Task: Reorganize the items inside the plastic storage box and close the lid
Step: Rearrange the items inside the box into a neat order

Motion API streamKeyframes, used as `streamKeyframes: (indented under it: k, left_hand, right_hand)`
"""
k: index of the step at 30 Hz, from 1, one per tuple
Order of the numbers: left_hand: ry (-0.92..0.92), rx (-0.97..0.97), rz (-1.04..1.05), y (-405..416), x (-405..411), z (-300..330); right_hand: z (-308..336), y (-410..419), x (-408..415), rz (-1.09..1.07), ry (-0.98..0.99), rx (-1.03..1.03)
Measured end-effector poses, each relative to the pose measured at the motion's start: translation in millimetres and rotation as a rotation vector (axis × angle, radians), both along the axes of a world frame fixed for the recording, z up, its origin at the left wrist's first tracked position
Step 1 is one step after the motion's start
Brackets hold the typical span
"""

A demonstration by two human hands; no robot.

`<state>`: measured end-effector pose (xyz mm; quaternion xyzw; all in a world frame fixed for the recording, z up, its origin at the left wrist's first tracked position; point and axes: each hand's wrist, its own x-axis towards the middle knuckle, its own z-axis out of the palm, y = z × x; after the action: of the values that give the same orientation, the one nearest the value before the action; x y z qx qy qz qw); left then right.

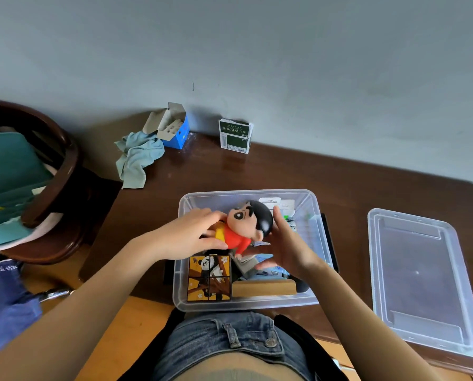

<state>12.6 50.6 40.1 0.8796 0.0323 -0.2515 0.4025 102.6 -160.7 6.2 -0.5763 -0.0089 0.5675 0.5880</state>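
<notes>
Head view, single frame. Clear plastic storage box (246,305) sits centre-bottom of the frame on the dark wooden table (353,182), near edge close to the person's waist. Lid (422,279) is off, lying flat at the right of the frame, well apart from the box.

Cartoon figure (243,226) (black hair, red shirt, yellow shorts) is held over the upper middle of the box, lying tilted with its head toward the upper right. Left hand (194,237) grips the body end, fingers curled over the shorts and shirt. Right hand (287,246) is spread, fingers fairly straight, palm against the head side; it cups and supports, does not close round. Whether the figure touches the contents beneath I cannot tell.

In the box, lower left: panda puzzle cube (209,277) standing against the near wall. Just beside it on the right: a wooden block (264,287) along the near wall. Small packets and cards fill the upper right corner; details too blurred.

Judgement: step in hand is placing the figure; lid step not begun.

To do it well:
- Lay the figure flat in the free space at the upper left, head low, so nothing stands above the rim.
- Keep the right hand guiding the head until it settles, since the round head may roll.
- Check the cube's height against the rim before fetching the lid.

Elsewhere: blue carton (174,130), green pack (235,136) and cloth (136,158) at the table's far edge.
</notes>
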Motion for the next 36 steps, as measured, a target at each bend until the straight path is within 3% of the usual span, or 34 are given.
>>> streamKeyframes:
  k: [7, 13, 17, 20, 26, 30, 36]
  left_hand:
    - [0.009, -0.151, 0.107, -1, -20, -15]
    - [0.172, -0.14, 0.048, 2, -28, -22]
    - [0.169, -0.045, 0.001, 3, -29, -23]
    - [0.124, -0.09, 0.047, -4, -22, -21]
    - [0.037, -0.175, 0.11, -38, 8, -21]
    - [0.063, -0.078, 0.1, -53, 23, -30]
    - [0.025, 0.34, 0.112, -37, 29, -45]
  right_hand:
    - [3, -10, -8, 0.095, -0.121, 0.089]
    - [6, -5, -24, 0.174, -0.159, 0.013]
    - [6, -8, -27, 0.192, -0.149, 0.019]
    - [5, -15, -25, 0.219, -0.207, -0.007]
    - [1, -43, -6, -0.01, -0.347, -0.166]
    - [4, -63, 10, 0.024, -0.604, -0.356]
    - [13, -63, 8, 0.313, -0.985, -0.728]
